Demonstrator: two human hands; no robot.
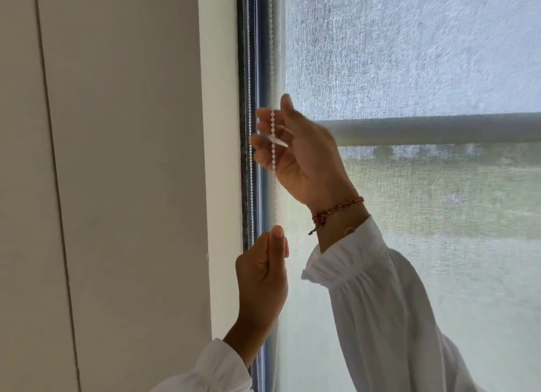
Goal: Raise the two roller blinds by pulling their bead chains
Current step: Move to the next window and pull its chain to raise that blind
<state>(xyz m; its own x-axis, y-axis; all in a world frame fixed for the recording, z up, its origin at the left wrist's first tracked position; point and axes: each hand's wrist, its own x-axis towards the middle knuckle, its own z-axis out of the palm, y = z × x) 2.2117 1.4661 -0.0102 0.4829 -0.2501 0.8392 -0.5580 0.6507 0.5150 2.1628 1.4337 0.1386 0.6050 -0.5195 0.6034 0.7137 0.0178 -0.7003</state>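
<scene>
A white bead chain [272, 54] hangs along the window's left edge, next to a sheer roller blind [409, 54] that covers the glass. A second strand of white beads [249, 98] hangs just left of it by the dark frame. My right hand [304, 157] is raised at mid-height, fingers loosely curled around the right strand, with a small white connector piece between them. Below it, my left hand [262, 277] is closed on the same strand, thumb up. A grey bar [439, 128], which looks like a blind's bottom rail, crosses behind the sheer fabric.
The dark window frame [257, 40] runs vertically at the centre. A white wall [117, 157] with a vertical seam fills the left side. Both arms wear white gathered sleeves; a red-brown bracelet [336, 211] sits on my right wrist.
</scene>
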